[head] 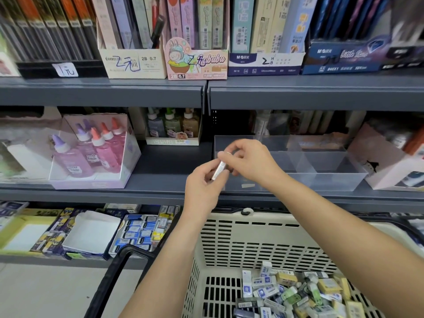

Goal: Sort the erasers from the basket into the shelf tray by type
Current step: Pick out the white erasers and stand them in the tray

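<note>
Both hands meet at the centre of the view, in front of the middle shelf, grasping one small pale eraser (pixel 219 170) between them. The left hand (pixel 202 189) pinches its lower end from seven o'clock. The right hand (pixel 250 160) curls its fingers over the upper end from two o'clock. The eraser is held tilted and raised, probably so its wrapper can be read and its type decided before it goes in.

The clear divided shelf tray (pixel 321 181) stands just behind the hands, stretching toward three o'clock. Its open top faces the person, so a drop needs only a short reach. The basket (pixel 252 235) sits at six o'clock, directly below. The loose erasers (pixel 298 292) heaped in its five o'clock corner suggest most of the sorting remains.
</note>
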